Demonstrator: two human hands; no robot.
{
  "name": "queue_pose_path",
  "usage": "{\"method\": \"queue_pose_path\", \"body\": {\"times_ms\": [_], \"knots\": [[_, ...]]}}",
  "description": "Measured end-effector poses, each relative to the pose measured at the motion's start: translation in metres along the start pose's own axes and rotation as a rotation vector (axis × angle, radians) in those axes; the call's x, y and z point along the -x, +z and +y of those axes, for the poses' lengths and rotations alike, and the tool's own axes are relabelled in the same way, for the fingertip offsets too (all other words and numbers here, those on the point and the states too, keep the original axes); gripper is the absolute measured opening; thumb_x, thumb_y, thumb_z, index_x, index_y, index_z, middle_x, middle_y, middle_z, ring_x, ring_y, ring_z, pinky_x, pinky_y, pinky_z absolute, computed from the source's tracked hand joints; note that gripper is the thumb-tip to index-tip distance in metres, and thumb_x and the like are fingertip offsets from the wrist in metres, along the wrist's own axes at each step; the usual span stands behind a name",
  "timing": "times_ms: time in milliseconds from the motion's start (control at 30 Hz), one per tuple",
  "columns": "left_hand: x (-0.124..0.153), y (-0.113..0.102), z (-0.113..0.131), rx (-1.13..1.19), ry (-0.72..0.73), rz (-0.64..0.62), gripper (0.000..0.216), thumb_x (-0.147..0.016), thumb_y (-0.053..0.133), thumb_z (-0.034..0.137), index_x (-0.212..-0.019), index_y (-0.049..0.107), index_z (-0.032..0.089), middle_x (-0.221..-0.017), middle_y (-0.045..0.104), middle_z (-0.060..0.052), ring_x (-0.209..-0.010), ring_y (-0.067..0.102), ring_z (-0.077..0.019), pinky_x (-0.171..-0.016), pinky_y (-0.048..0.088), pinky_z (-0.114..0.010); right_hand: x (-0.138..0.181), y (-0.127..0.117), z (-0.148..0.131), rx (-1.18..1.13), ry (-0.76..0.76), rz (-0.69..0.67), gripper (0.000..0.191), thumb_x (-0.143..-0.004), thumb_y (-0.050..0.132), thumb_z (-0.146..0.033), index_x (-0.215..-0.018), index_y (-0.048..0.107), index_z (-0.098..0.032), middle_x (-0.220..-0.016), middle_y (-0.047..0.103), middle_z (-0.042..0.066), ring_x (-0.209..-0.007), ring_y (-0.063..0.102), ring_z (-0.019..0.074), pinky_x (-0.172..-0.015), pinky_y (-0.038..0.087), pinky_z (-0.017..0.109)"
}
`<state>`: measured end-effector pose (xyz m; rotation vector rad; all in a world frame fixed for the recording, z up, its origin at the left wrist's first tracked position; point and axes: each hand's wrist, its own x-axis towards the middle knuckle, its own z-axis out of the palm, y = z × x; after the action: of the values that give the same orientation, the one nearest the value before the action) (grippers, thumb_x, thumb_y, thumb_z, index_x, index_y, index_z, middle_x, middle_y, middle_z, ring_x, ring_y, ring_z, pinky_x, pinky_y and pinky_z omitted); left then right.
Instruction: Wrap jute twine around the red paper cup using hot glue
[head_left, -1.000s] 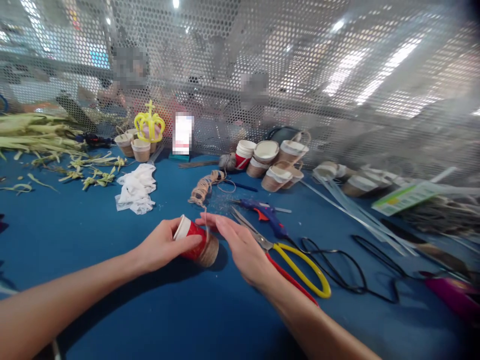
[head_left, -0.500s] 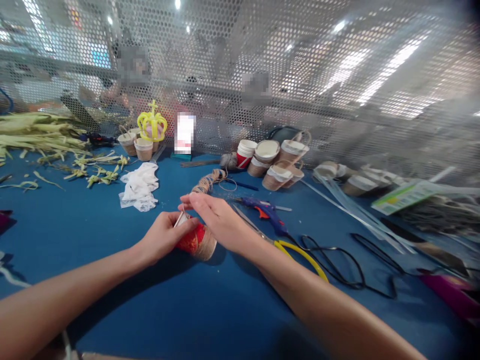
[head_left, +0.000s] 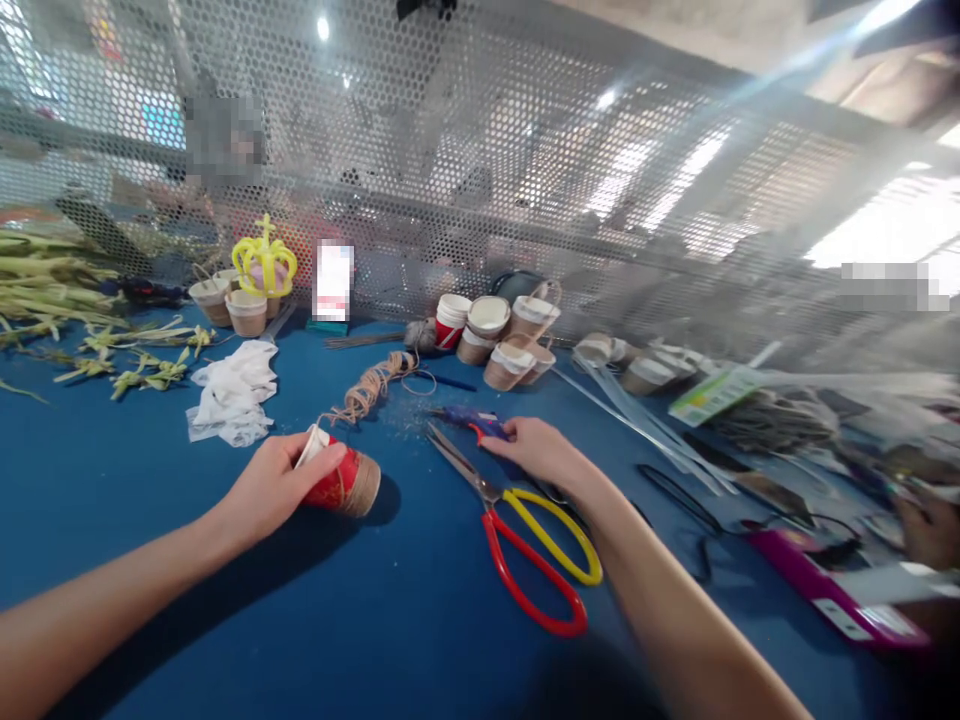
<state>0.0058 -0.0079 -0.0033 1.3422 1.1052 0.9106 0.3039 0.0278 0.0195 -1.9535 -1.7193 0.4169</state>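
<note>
My left hand [head_left: 264, 487] grips a red paper cup [head_left: 339, 481] lying on its side on the blue table [head_left: 390, 620]; jute twine is wound around the cup's lower part. A strand runs from the cup to a loose twine bundle [head_left: 371, 384] further back. My right hand [head_left: 541, 452] has reached over to the blue glue gun [head_left: 469, 420] and its fingers curl on the gun's handle. Scissors with red and yellow handles [head_left: 525, 540] lie open between my arms, just below the right hand.
Twine-wrapped cups [head_left: 502, 340] cluster at the back by the perforated metal screen [head_left: 480, 150]. A white cloth [head_left: 232, 390], green leaf strips [head_left: 112, 350] and a yellow crown [head_left: 264, 262] lie left. Black cable, plastic strips and a purple tool [head_left: 825, 590] crowd the right. Another person's hand [head_left: 930, 525] shows at far right.
My right hand left the cup and twine and moved right to the glue gun. The left hand keeps hold of the cup. The camera turned to the right.
</note>
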Motion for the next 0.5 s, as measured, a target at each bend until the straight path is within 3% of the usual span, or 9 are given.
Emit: {"method": "queue_pose_path", "body": {"times_ms": [100, 267, 500], "knots": [[-0.002, 0.000, 0.003, -0.037, 0.015, 0.010, 0.025, -0.070, 0.059, 0.037, -0.064, 0.060, 0.013, -0.057, 0.057, 0.001, -0.053, 0.046, -0.0111, -0.050, 0.034, -0.019, -0.001, 0.008, 0.006, -0.014, 0.044, -0.051, 0.039, -0.053, 0.071, -0.033, -0.030, 0.040, -0.022, -0.030, 0.035, -0.006, -0.033, 0.026, 0.0071, -0.039, 0.016, 0.025], [-0.009, -0.003, 0.003, -0.033, -0.013, 0.035, 0.030, -0.072, 0.056, 0.041, -0.064, 0.059, 0.013, -0.056, 0.054, 0.002, -0.052, 0.044, -0.0099, -0.049, 0.031, -0.019, 0.002, 0.006, 0.005, -0.109, 0.140, -0.111, 0.033, -0.056, 0.068, -0.034, -0.035, 0.048, -0.019, -0.031, 0.034, -0.007, -0.033, 0.025, 0.0059, -0.038, 0.014, 0.024], [-0.016, -0.004, -0.002, 0.112, -0.110, 0.058, 0.033, -0.069, 0.059, 0.044, -0.071, 0.059, 0.011, -0.059, 0.059, 0.000, -0.054, 0.051, -0.0128, -0.053, 0.036, -0.023, 0.012, -0.004, -0.010, -0.395, 0.243, -0.150, 0.016, -0.062, 0.061, -0.030, -0.057, 0.054, -0.016, -0.048, 0.055, 0.000, -0.043, 0.048, 0.0099, -0.042, 0.036, 0.022]]}}
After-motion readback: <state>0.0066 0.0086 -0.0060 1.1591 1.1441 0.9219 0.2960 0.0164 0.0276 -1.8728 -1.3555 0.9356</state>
